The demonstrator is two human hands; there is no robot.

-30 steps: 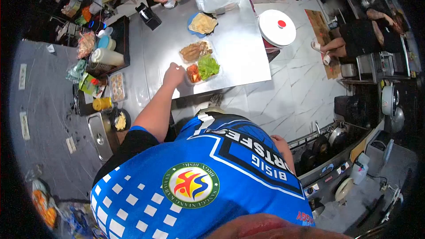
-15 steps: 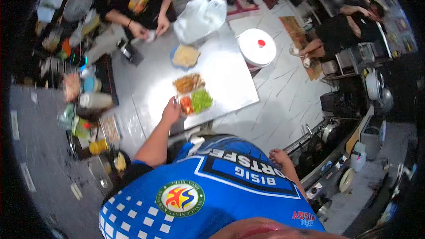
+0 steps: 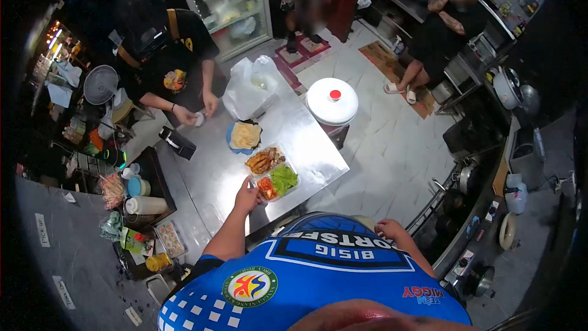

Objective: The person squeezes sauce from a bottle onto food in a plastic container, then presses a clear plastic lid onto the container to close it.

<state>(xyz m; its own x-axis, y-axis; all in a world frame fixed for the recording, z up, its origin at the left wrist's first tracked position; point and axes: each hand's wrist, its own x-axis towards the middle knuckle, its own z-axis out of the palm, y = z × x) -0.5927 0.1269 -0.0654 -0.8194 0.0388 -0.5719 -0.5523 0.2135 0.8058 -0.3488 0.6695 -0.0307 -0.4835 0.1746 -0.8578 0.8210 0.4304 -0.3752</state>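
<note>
A clear sectioned food container (image 3: 280, 197) lies on the steel table, holding browned fried pieces (image 3: 264, 160), green lettuce (image 3: 283, 178) and a chopped red food (image 3: 267, 188). My left hand (image 3: 247, 197) grips the container's left edge, fingers close against the rim. Just beyond the container, a stack of pale flat rounds (image 3: 245, 135) rests on a blue plate (image 3: 232, 144). Down at my right side, near my shirt, hangs my right hand (image 3: 389, 229), with loosely curled fingers and nothing visible in it.
Across the steel table (image 3: 312, 175), a co-worker's hands (image 3: 197, 114) hold something small and white. A white plastic bag (image 3: 248, 89) and a black box-shaped holder (image 3: 177, 142) stand there. A white lidded bucket (image 3: 332, 103) is beside the table's right edge; bottles (image 3: 144, 205) crowd the left.
My view has tilted up, so the table and food sit lower and the fridge shows. My left hand stays at the container's edge. The seated person's arms have come down from the head.
</note>
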